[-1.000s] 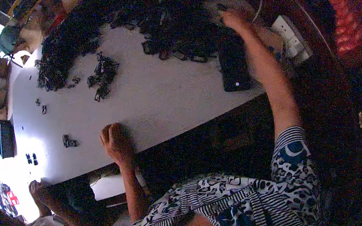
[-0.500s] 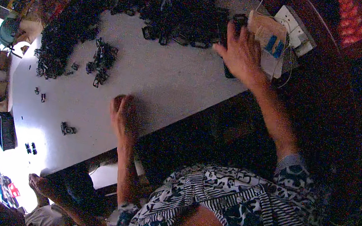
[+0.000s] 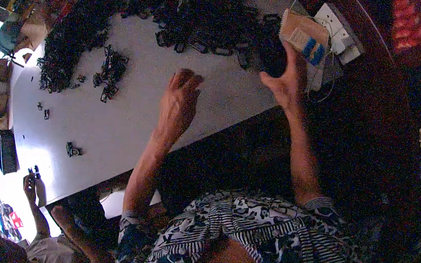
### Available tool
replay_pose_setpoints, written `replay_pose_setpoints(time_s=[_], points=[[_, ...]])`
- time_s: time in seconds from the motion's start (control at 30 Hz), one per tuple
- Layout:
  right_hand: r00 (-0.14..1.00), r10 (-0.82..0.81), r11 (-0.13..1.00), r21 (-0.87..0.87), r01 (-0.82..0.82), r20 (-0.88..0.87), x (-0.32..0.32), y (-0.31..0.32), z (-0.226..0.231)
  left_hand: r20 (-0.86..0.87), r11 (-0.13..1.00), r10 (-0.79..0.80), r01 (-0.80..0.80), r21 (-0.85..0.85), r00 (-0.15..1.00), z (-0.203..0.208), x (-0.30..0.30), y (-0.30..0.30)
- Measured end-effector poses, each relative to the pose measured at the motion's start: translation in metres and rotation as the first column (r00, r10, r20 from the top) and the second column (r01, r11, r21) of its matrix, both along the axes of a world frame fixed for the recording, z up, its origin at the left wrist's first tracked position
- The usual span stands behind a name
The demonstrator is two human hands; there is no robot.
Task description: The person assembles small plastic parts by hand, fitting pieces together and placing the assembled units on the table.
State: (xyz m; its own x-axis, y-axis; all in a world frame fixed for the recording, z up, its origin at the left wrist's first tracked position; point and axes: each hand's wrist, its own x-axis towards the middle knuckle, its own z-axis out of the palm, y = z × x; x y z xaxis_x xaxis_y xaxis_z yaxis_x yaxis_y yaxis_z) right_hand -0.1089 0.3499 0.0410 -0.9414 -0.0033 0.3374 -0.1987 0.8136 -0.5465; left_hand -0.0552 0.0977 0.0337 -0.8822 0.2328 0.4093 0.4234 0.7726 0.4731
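My left hand (image 3: 179, 103) is over the white table (image 3: 144, 92), back up and fingers bent inward; whatever it may hold is hidden. My right hand (image 3: 290, 82) is at the table's right end, thumb and fingers spread apart. Dark pieces lie beyond its fingers, and I see nothing clearly gripped. Next to its fingertips rests a spiral notebook (image 3: 289, 25) with a small blue-marked packet (image 3: 308, 46) on it. A big heap of small black frame-like pieces (image 3: 201, 18) covers the table's far side.
A small cluster of black pieces (image 3: 111, 73) lies left of my hands, and a lone piece (image 3: 72, 149) nearer the front edge. A white power strip (image 3: 338, 33) with cables stands at the far right. Another person's hand (image 3: 31, 185) reaches the table's left end.
My left hand has moved right and farther in over the table. My right hand has shifted slightly nearer, its fingers and thumb forming a wider gap. The other person's hand has reached onto the table.
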Motion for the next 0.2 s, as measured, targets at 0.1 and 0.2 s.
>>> replay_pose_setpoints(time_s=[0.1, 0.2], points=[[1.000, 0.024, 0.958, -0.286, -0.020, 0.008, 0.001, 0.028, 0.007, -0.017, 0.996, -0.043, 0.044, 0.072, 0.999, 0.003, -0.029, 0.030], [0.996, -0.021, 0.922, -0.386, -0.013, -0.083, 0.003, 0.050, 0.016, -0.156, 0.998, -0.044, 0.049, 0.029, 0.987, 0.003, -0.058, 0.063]])
